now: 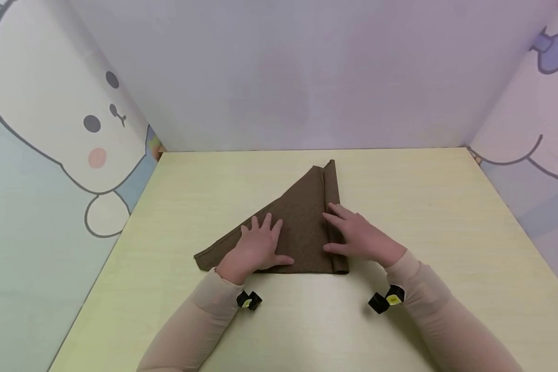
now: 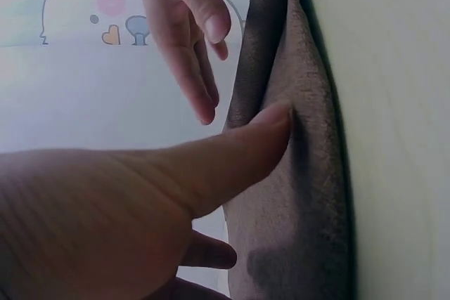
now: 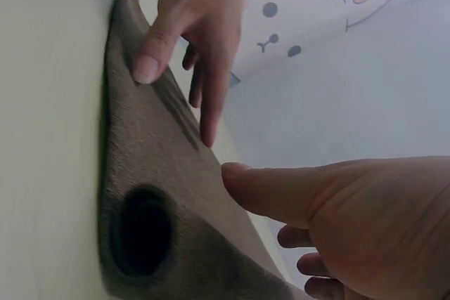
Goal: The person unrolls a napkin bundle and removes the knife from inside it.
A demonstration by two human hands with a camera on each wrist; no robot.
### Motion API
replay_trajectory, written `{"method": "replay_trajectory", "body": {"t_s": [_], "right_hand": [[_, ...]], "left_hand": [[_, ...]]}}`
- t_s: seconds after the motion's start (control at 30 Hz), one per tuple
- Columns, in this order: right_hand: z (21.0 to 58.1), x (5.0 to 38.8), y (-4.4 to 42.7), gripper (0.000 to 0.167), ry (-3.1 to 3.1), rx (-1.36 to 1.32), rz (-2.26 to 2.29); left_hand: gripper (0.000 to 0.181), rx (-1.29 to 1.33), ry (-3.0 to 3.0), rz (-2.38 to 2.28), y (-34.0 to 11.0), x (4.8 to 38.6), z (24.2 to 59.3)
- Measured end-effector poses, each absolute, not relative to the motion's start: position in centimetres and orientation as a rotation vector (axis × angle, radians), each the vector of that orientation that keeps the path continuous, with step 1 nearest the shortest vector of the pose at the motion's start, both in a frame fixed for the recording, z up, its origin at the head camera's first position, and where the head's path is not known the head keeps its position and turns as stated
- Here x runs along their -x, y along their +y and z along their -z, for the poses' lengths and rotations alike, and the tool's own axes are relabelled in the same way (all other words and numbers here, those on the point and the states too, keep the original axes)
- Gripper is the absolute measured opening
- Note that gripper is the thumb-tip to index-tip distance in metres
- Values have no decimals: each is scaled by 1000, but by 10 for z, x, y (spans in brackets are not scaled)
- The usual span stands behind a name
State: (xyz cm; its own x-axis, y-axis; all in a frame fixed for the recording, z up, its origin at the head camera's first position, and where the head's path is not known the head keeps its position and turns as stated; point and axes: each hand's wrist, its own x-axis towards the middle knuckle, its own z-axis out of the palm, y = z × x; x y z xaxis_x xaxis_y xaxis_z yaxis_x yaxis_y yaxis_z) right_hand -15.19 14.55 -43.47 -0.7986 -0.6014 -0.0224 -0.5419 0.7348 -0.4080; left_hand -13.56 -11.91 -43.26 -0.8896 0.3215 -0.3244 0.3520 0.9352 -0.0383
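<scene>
A brown cloth (image 1: 302, 222) lies on the table, roughly triangular, its right edge rolled into a tube (image 1: 332, 191) whose hollow end (image 3: 144, 233) shows in the right wrist view. The left hand (image 1: 256, 250) rests on the cloth's left part with fingers spread. Over the rolled edge is the right hand (image 1: 362, 237), its fingers loosely extended and nothing gripped; whether its fingertips touch the cloth is unclear. In the left wrist view the left thumb (image 2: 239, 156) lies against the cloth (image 2: 295, 194).
The pale wooden table (image 1: 423, 206) runs to a plain back wall (image 1: 283, 77). Side walls with cartoon animals (image 1: 42, 103) stand left and right. Small black devices (image 1: 248, 300) are worn at both wrists.
</scene>
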Motion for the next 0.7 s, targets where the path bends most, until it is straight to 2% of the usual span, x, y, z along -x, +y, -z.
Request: {"method": "replay_trajectory", "body": {"t_s": [0.23, 0.7], "right_hand": [[447, 145, 131, 80, 2799, 910, 431], [444, 145, 132, 77, 2793, 823, 405]], "left_hand": [[109, -435, 2753, 118, -119, 136, 436], [113, -431, 2739, 111, -122, 138, 435]]}}
